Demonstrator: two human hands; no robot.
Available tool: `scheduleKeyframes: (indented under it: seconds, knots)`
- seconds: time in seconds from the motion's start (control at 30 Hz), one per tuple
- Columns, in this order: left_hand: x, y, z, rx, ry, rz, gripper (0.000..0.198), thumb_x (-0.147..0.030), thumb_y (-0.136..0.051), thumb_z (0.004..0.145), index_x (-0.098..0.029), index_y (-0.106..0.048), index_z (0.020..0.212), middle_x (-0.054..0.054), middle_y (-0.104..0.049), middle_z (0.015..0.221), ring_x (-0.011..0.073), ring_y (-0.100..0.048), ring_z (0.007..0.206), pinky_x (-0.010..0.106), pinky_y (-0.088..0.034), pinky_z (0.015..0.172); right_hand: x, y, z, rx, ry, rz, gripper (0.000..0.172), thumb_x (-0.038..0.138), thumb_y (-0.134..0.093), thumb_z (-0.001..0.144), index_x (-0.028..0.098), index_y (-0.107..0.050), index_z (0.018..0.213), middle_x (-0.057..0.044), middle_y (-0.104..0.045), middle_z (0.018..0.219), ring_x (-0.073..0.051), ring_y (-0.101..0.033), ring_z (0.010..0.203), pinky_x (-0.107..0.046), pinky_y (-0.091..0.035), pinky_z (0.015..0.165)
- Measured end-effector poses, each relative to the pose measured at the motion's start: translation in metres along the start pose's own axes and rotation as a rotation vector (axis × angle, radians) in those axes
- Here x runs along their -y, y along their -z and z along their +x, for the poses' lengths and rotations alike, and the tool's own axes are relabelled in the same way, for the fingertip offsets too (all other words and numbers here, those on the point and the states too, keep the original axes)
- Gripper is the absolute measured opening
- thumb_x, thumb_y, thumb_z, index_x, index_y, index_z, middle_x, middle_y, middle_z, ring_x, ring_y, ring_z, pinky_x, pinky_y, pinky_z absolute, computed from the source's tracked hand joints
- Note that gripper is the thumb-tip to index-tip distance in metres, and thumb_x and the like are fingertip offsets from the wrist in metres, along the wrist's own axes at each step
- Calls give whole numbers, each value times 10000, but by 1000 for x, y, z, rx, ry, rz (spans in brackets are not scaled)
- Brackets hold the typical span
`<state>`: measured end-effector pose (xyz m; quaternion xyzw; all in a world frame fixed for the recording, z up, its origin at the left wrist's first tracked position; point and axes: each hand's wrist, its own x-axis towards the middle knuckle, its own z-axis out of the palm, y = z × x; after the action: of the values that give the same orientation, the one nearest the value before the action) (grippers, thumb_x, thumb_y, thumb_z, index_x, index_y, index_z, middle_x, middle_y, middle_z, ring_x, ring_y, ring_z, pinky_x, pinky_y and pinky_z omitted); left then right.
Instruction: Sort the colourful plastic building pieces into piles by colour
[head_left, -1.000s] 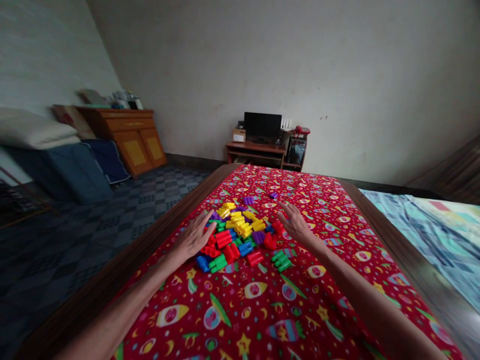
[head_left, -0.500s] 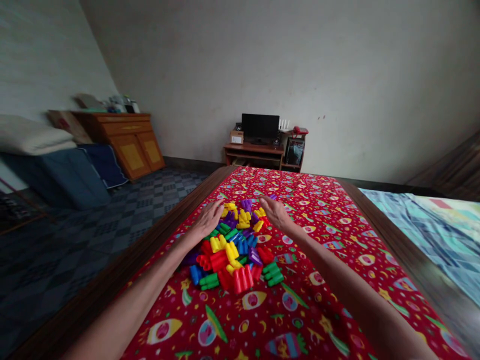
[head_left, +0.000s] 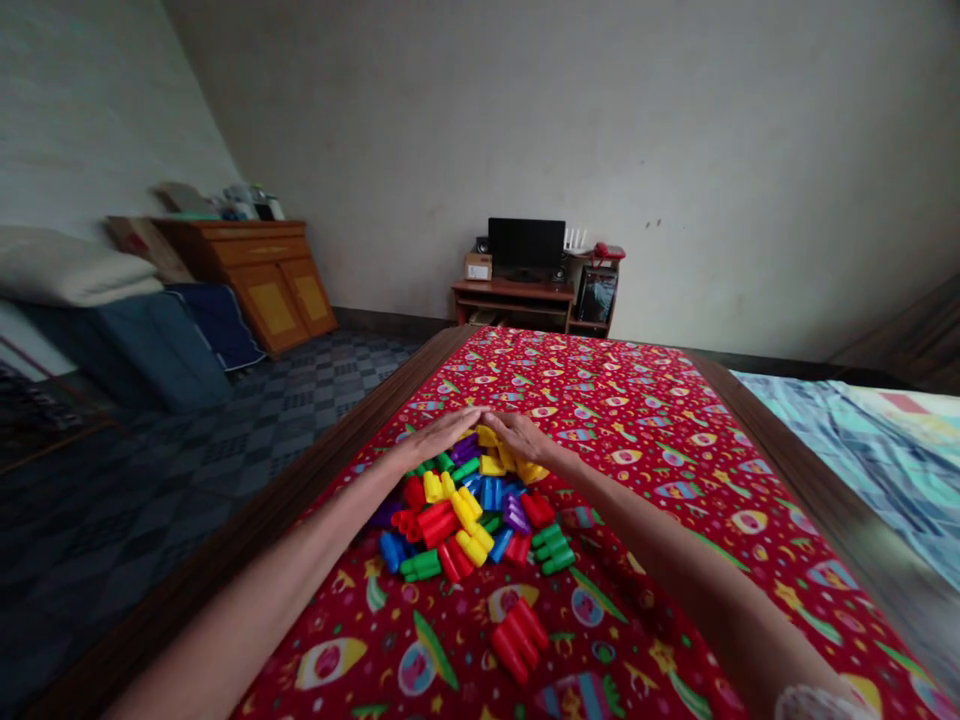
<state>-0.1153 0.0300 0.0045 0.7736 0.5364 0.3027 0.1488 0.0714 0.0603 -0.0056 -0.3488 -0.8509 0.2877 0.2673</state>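
Cupping the blocks (head_left: 437,523): left hand (head_left: 439,437) and right hand (head_left: 517,438) form a peak at the heap's 12 o'clock, fingertips meeting.
Left hand: open, fingers straight and together, palm turned inward; wrist at 10 o'clock, forearm coming from 8. Whether it touches a block, I cannot tell.
Right hand: open too, palm angled toward the heap, with yellow blocks close against it at 1 o'clock; forearm from 4, a pale frilled cuff (head_left: 817,702) at the bottom edge.
Heap: mid-cloth, glossy, each block like tubes joined side by side, lying at mixed angles.
Colours: yellow and purple toward 12 o'clock, blue and yellow near the middle, purple and red at 3, green at 4 and 7, blue at 8.
Red block (head_left: 520,640): alone at 5 o'clock, apart from the heap, lying aslant.
Cloth (head_left: 660,385): red, rocket-printed, over a dark wooden table (head_left: 386,403).
Beyond: bedding (head_left: 847,430) at 3, desk (head_left: 517,291) with monitor (head_left: 527,247) at 12, cabinet (head_left: 270,290) at 10.
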Motion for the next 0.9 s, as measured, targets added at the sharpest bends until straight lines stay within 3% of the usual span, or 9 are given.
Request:
scheduleKeyframes:
  seconds: [0.1,0.2,0.3,0.4,0.5,0.63,0.77,0.83,0.9]
  knots:
    - [-23,24,-44,145,-113,-17,602,-589,-301,962,-197,-524,1362,72,-593,1379,246,-530,1287,373,-431,1083,27,16,-38,141,163,172,653,634,-265,968,189,-621,1287,-62,-711,1129,-228,-650,1061,-355,-490,941]
    - [-44,36,-100,137,-221,73,566,-513,-388,982,-208,-408,1459,100,-501,1461,253,-468,1341,388,-379,1128,42,40,-81,143,190,206,601,585,-313,983,203,-529,1393,-87,-609,1344,-247,-560,1242,-392,-438,1041]
    - [-53,28,-154,103,-302,252,710,-516,-554,918,-281,-277,1528,102,-313,1582,325,-302,1439,506,-291,1168,34,52,-123,110,129,34,675,611,-436,933,220,-408,1482,-142,-449,1495,-304,-443,1358,-470,-401,1076]
    - [-50,8,-183,71,-323,457,896,-507,-734,782,-356,-259,1527,82,-139,1640,432,-133,1471,686,-189,1132,17,36,-156,227,191,-200,972,661,-661,759,223,-284,1541,-191,-290,1571,-375,-294,1433,-516,-376,1091]
    - [-40,-9,-171,-2,-294,540,810,-416,-759,783,-381,-355,1485,66,-207,1624,441,-151,1462,704,-203,1117,10,3,-157,175,210,-348,1016,532,-757,727,221,-250,1551,-216,-309,1547,-398,-298,1420,-553,-367,1089]
    - [-30,-10,-120,-82,-301,379,557,-356,-640,873,-273,-496,1404,102,-479,1466,323,-428,1352,512,-367,1124,22,-23,-110,-63,163,-289,755,205,-660,810,176,-357,1500,-201,-550,1331,-310,-531,1230,-473,-460,1014]
    - [-13,8,-90,-241,-199,149,450,-377,-541,902,-227,-555,1327,91,-609,1312,257,-576,1209,412,-465,1065,36,-5,-72,-42,261,-98,654,189,-621,844,242,-413,1462,-113,-621,1271,-230,-636,1074,-365,-517,912]
    - [3,20,-90,-248,-148,127,505,-464,-577,864,-209,-573,1300,96,-609,1326,279,-570,1223,434,-447,1078,34,10,-71,-41,301,-67,590,267,-619,868,239,-457,1434,-108,-615,1300,-234,-642,1082,-358,-512,917]
    - [21,28,-96,-237,-58,125,603,-559,-576,835,-184,-564,1307,114,-608,1339,307,-559,1243,466,-423,1089,24,19,-77,-105,250,-82,515,325,-582,901,219,-504,1399,-120,-617,1304,-253,-636,1109,-379,-507,933]
